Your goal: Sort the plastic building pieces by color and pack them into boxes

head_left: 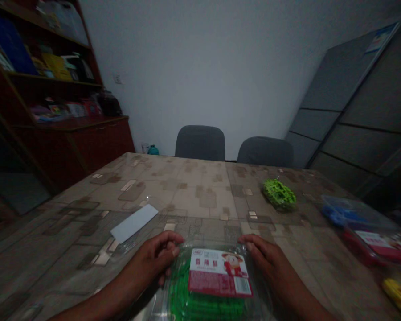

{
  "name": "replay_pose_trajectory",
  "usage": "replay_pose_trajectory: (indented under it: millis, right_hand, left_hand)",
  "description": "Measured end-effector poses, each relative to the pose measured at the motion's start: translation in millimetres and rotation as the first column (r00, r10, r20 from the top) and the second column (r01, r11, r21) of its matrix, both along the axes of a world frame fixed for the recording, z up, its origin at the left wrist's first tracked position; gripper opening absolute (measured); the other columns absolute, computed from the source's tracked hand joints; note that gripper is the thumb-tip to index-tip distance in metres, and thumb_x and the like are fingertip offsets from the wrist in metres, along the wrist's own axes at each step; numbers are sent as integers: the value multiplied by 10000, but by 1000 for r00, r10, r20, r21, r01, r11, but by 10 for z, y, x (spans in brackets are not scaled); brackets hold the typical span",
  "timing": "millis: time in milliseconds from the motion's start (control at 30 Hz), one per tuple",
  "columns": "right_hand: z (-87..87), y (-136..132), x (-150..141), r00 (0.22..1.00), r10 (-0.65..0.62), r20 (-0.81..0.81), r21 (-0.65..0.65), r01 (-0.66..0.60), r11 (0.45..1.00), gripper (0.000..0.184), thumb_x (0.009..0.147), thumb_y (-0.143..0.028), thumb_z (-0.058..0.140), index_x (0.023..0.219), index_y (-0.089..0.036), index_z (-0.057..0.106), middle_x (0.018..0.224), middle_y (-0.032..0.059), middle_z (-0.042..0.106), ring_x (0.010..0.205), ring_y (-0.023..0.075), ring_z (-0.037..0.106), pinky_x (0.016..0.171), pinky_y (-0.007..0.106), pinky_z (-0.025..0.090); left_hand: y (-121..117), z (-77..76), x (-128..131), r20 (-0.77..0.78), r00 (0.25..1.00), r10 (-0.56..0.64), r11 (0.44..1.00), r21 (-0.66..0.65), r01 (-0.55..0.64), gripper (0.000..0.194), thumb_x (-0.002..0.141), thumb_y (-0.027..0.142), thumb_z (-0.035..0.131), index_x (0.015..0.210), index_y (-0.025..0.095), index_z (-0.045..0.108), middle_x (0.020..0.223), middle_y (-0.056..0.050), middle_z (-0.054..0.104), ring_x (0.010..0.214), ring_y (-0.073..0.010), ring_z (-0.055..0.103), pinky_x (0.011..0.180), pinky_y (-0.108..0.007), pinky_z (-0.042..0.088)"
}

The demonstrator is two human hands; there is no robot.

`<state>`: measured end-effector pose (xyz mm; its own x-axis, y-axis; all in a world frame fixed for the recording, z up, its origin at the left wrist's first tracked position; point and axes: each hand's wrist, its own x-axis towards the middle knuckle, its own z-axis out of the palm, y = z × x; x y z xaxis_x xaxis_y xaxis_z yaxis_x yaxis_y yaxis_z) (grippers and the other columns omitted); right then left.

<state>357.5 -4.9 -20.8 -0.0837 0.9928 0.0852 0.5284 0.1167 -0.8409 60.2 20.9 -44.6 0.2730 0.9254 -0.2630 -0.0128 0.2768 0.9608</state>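
Note:
A clear plastic box with bright green contents sits at the table's near edge; a red and white label is on its top. My left hand is closed at the box's left far corner, with the fingers curled and the thumb along the rim. On the opposite side, my right hand grips the right far corner, its lower fingers hidden behind the box wall. To the left lies a clear plastic lid with a plain white rectangle on it.
A light green bundle in clear wrap lies at the right of the patterned table. Along the right edge are a box with blue contents, a red labelled box and something yellow. Two grey chairs stand beyond.

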Motion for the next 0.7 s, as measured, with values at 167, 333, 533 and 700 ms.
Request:
replay_pose_trajectory:
  millis: [167, 333, 533, 700]
  right_hand:
    - [98, 63, 198, 992, -126, -26, 27, 127, 992, 407, 894, -477, 459, 959, -196, 747, 934, 92, 773, 921, 296, 707, 752, 348, 532]
    - [189, 168, 480, 961, -276, -32, 42, 277, 960, 419, 787, -520, 525, 870, -186, 764, 887, 104, 781, 851, 312, 709, 717, 360, 547]
    - [189, 198, 558, 935, -353, -26, 44, 354, 934, 401, 750, -539, 558, 775, -200, 771, 813, 93, 782, 822, 312, 710, 699, 349, 560]
    - [186, 236, 533, 928, -372, -1, 48, 371, 927, 441, 747, -546, 545, 834, -181, 778, 736, 75, 761, 649, 255, 681, 584, 311, 530]
  left_hand:
    - [73, -104, -21, -38, 999, -23, 997, 78, 26, 444, 749, 528, 804, 987, 191, 641, 681, 60, 467, 504, -86, 406, 384, -170, 333]
    - [73, -20, -19, -99, 995, -31, 997, 71, 39, 428, 757, 556, 773, 948, 194, 646, 649, 69, 445, 482, -86, 381, 392, -179, 312]
    - [179, 187, -43, -263, 964, 48, 955, 295, 33, 278, 887, 462, 637, 953, 201, 705, 854, -47, 676, 778, -206, 617, 654, -272, 463]
    - [217, 519, 41, -379, 924, 54, 889, 440, 128, 248, 914, 406, 558, 989, 214, 697, 1001, -80, 707, 911, -256, 638, 752, -331, 466]
